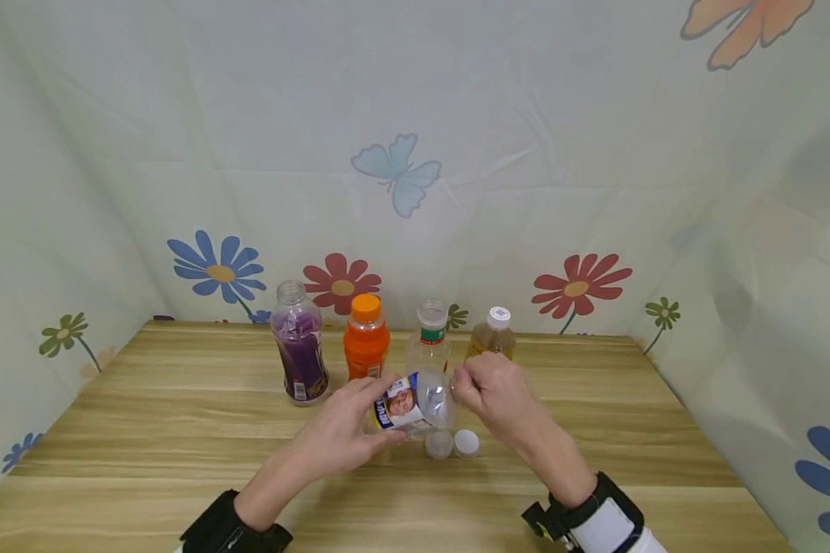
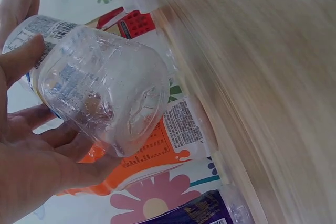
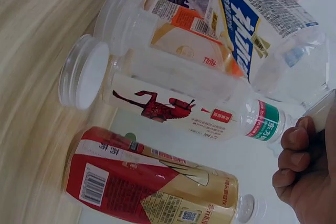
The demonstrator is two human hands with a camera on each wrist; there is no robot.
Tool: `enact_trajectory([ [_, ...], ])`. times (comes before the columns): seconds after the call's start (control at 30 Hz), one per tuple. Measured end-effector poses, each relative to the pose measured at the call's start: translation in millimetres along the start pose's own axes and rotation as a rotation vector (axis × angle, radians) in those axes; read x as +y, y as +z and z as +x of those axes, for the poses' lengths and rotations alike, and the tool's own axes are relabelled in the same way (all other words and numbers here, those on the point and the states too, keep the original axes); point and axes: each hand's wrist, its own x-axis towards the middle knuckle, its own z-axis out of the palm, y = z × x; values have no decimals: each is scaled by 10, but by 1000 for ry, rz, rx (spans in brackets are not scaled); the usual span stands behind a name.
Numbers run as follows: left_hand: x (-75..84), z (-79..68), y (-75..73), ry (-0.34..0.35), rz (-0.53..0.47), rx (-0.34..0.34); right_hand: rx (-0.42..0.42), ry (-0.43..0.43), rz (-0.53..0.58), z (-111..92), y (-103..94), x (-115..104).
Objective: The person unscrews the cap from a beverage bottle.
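Observation:
My left hand (image 1: 346,426) grips a clear plastic bottle (image 1: 432,395) round its label, which is white, blue and yellow. The bottle is held tilted above the table, its rounded base (image 2: 134,98) facing the left wrist camera. At the bottle's other end, my right hand (image 1: 501,392) has its fingers curled and pinches a whitish cap (image 3: 319,113), partly hidden by the fingers. Below the bottle lie a white cap (image 1: 466,443) and a translucent cap (image 1: 439,445) on the table.
Behind the hands stand a purple bottle (image 1: 300,349) without a cap, an orange bottle (image 1: 366,342), an uncapped clear bottle (image 1: 430,346) with a green neck band, and a white-capped bottle (image 1: 494,338) of amber drink. A flowered curtain (image 1: 456,230) backs the wooden table (image 1: 180,430).

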Motion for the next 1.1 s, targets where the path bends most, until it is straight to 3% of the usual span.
enact_trajectory([
  [0.17, -13, 0, 3, -20, -1, 3, -94, 65, 26, 1, -38, -22],
  [0.37, -2, 5, 11, -51, 34, 26, -194, 265, 87, -1, -81, -105],
  [0.57, 3, 17, 25, -80, 54, 49, -219, 437, 172, 8, -122, -166],
  [0.9, 18, 26, 27, -68, 94, 124, -177, 513, 304, 37, -173, -201],
  [1.1, 37, 32, 29, -75, 102, 158, -177, 541, 313, 48, -181, -204],
])
